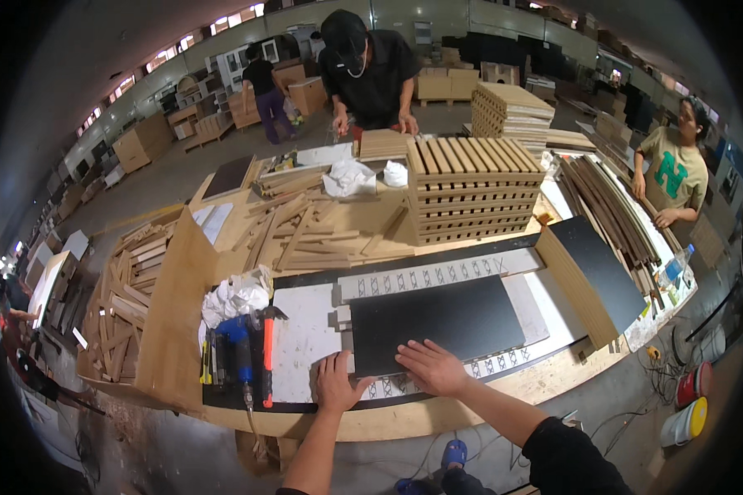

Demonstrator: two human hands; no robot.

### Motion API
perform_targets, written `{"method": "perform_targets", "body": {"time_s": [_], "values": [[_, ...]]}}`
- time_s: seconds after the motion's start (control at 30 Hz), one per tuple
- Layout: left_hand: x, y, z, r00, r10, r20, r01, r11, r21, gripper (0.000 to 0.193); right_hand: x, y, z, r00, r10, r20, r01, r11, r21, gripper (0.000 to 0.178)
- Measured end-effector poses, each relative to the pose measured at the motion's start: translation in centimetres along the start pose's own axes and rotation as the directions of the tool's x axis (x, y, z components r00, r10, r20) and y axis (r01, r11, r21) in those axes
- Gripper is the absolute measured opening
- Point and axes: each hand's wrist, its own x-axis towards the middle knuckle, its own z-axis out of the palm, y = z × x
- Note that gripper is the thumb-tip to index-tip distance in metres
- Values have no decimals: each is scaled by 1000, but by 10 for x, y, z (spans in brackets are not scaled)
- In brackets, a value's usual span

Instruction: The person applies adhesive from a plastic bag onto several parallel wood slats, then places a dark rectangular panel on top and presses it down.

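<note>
A flat black panel (437,318) lies on the workbench in front of me, over white boards marked with rows of dark crosses. My right hand (433,367) rests flat on its near edge with the fingers stretched out. At the panel's near left corner is my left hand (338,386), fingers extended and thumb apart, touching the white strip there. Small light blocks (343,317) sit against the panel's left end. Along the far side runs a white marked strip (437,276). A wood-coloured board (582,289) stands on edge to the right.
To the left lie a blue air tool (238,346), an orange-handled hammer (268,359) and crumpled white wrapping (238,299). A box (173,309) holds wooden strips. Stacked slatted panels (475,198) rise behind. One person (367,78) works opposite, another (677,169) at right.
</note>
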Motion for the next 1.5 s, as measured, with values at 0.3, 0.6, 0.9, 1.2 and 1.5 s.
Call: {"method": "perform_targets", "body": {"time_s": [0.3, 0.6, 0.9, 1.2, 1.5], "values": [[0, 2, 3, 999, 32, -34, -31, 999, 8, 71, -6, 2, -4, 1000, 5, -8, -5, 999, 36, 44], [-2, -3, 7, 1000, 7, -16, -7, 1000, 4, 73, -12, 19, -15, 996, -51, 72, 46, 997, 65, 43], [0, 5, -1, 999, -37, 20, 36, 999, 24, 72, -21, 14, -15, 1000, -22, 8, 21, 999, 48, 40], [-2, -1, 4, 1000, -2, -3, 2, 1000, 22, 74, -23, 17, -13, 1000, 24, 4, -24, 996, -83, 49], [0, 0, 2, 1000, -11, 13, 11, 1000, 17, 72, -18, 13, -18, 997, 70, 21, -69, 996, -54, 45]]}}
